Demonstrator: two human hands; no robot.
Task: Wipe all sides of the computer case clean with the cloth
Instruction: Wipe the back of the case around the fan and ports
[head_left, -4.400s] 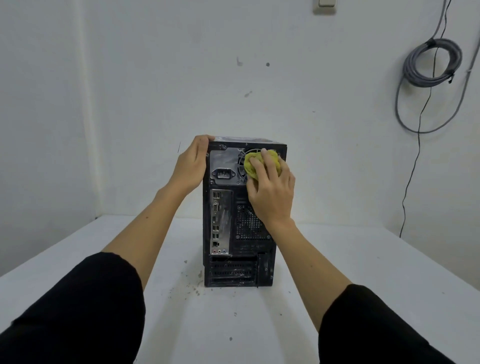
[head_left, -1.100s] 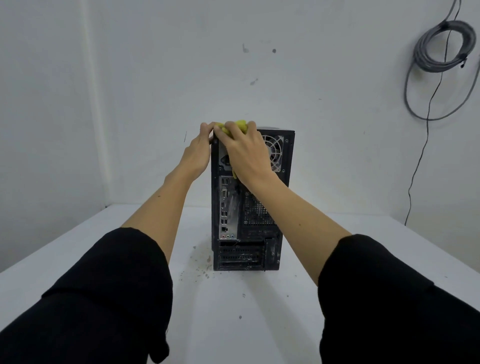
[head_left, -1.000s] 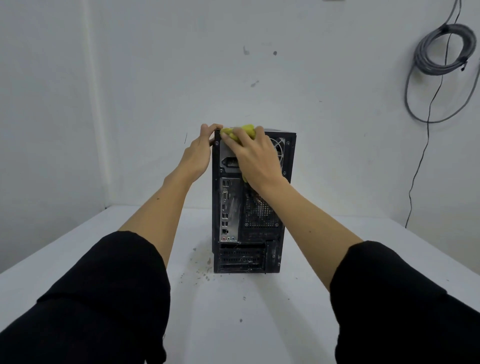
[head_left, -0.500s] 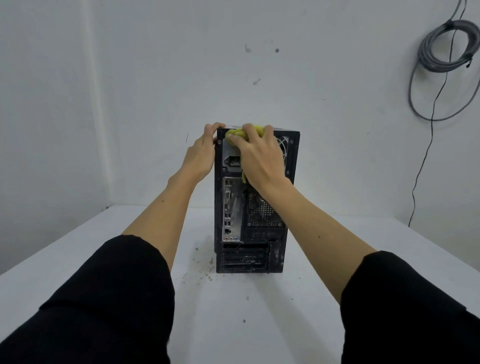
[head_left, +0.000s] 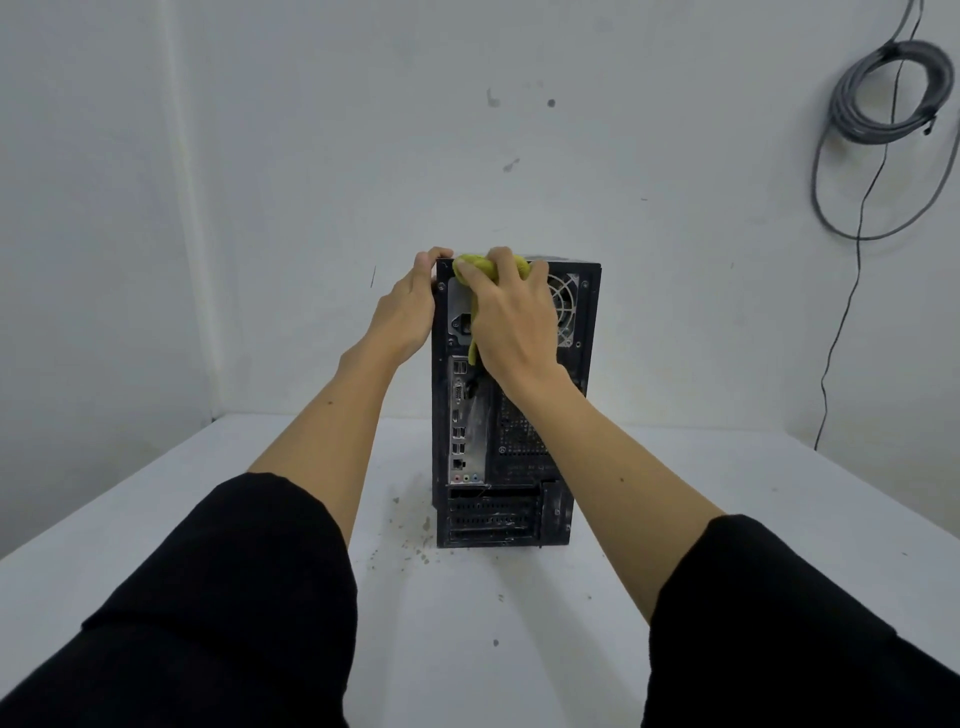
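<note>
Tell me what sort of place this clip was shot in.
Probably a bare workroom or storage room: plain white walls, a white table holding only a dusty computer case, and a coil of grey cable hung on the wall.

1. One head-worn view looks forward and slightly down over both outstretched arms.
2. It faces the wall, with the white surface near, below.

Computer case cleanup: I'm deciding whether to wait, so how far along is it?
Nothing looks finished. In hand: the right hand presses the yellow cloth on the rear panel's top edge while the left hand steadies the computer case. Left: the dusty lower slots; other sides are out of view.
</note>
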